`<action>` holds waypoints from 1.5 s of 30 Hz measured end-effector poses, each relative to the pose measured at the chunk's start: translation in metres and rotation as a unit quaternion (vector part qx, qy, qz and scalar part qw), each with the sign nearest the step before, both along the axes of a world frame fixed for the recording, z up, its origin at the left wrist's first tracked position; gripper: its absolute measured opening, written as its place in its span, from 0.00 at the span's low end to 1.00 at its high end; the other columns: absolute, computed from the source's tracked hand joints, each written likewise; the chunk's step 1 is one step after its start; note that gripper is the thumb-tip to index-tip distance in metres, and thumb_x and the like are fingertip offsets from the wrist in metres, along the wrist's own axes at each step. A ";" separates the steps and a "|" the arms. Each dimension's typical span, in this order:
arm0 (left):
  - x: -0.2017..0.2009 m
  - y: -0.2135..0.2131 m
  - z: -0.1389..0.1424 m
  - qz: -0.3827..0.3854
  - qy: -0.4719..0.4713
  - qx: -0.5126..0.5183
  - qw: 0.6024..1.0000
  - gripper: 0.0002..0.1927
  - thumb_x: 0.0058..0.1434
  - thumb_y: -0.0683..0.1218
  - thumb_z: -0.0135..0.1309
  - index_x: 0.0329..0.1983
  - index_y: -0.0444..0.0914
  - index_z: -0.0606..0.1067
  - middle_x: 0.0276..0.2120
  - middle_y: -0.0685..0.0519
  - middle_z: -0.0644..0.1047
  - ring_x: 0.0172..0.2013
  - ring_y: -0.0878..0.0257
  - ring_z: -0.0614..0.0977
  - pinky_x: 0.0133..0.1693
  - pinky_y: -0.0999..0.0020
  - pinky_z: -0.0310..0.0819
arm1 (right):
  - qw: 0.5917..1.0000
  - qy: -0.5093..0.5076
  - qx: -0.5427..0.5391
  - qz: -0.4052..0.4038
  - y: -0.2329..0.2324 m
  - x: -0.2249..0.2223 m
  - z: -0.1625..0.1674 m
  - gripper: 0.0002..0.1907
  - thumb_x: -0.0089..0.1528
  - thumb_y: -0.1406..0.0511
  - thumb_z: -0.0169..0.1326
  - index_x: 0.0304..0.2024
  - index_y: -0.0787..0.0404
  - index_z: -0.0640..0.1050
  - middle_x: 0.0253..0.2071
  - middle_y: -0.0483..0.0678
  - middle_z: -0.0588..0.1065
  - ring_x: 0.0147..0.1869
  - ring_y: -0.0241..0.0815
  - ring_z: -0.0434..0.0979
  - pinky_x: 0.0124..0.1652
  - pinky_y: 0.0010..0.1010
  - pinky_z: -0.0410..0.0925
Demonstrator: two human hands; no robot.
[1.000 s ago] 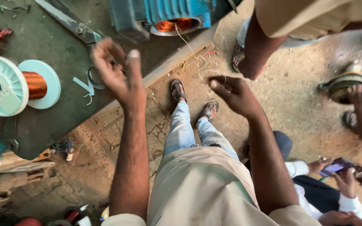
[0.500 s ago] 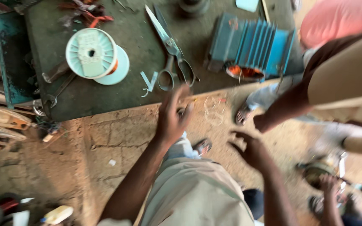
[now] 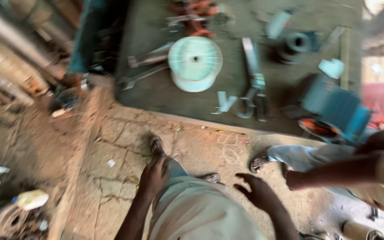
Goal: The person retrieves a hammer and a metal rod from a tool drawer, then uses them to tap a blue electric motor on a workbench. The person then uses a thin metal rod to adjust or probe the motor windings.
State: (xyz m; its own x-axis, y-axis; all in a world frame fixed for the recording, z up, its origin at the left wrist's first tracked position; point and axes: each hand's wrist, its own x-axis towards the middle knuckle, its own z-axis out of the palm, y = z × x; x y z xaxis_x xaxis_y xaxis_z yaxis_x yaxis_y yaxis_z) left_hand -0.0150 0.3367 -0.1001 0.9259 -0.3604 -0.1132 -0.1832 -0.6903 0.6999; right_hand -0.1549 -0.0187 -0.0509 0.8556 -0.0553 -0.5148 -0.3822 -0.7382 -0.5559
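So both hands look empty: left hand and right hand, fingers loosely apart, hang low over the cracked dirt floor. Nearest the worktop's near edge are big grey metal scissors; reaching them means stretching forward.

Round plastic wire spool: pale mint green, dark centre hole.
Flat workboard: dull grey-green, stained.
Ribbed metal motor housing at the workboard's right edge: teal blue, orange-copper inside.
Long metal scissors: grey steel.
Cracked earth floor: reddish brown.
Cloth trousers: light beige.
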 end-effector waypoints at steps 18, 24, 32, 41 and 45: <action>0.287 0.353 0.030 0.119 -0.055 0.030 0.991 0.11 0.67 0.42 0.55 0.51 0.35 0.77 0.46 0.44 0.82 0.45 0.53 0.85 0.48 0.58 0.79 | 0.974 -0.034 0.184 0.125 0.324 0.328 0.138 0.20 0.62 0.61 0.59 0.55 0.61 0.78 0.54 0.52 0.81 0.51 0.50 0.85 0.46 0.39 0.76; 0.423 0.272 0.053 0.018 -0.120 -0.049 0.991 0.10 0.70 0.43 0.57 0.52 0.36 0.78 0.43 0.47 0.83 0.43 0.57 0.85 0.46 0.61 0.84 | 0.980 -0.040 0.192 0.042 0.319 0.369 0.155 0.19 0.61 0.63 0.60 0.54 0.59 0.79 0.53 0.49 0.83 0.48 0.48 0.86 0.45 0.38 0.77; 0.539 0.126 0.075 -0.092 -0.128 -0.121 0.980 0.11 0.67 0.37 0.55 0.52 0.35 0.73 0.43 0.46 0.81 0.41 0.55 0.85 0.39 0.60 0.84 | 0.966 -0.119 0.225 -0.049 0.290 0.402 0.148 0.18 0.61 0.66 0.60 0.54 0.61 0.79 0.51 0.48 0.83 0.51 0.44 0.86 0.50 0.35 0.77; 0.609 0.031 0.024 -0.310 -0.015 0.246 0.918 0.29 0.56 0.48 0.65 0.59 0.34 0.69 0.47 0.36 0.77 0.46 0.39 0.80 0.42 0.43 0.78 | 0.936 -0.109 0.190 -0.275 0.297 0.398 0.143 0.21 0.60 0.65 0.62 0.55 0.64 0.79 0.46 0.49 0.84 0.51 0.40 0.84 0.49 0.33 0.75; 0.632 0.025 0.018 -0.342 -0.006 0.251 0.905 0.30 0.51 0.48 0.70 0.55 0.35 0.72 0.50 0.39 0.75 0.47 0.40 0.81 0.41 0.47 0.81 | 0.912 -0.110 0.192 -0.346 0.342 0.415 0.143 0.20 0.60 0.63 0.62 0.54 0.63 0.81 0.47 0.50 0.84 0.51 0.41 0.85 0.50 0.33 0.76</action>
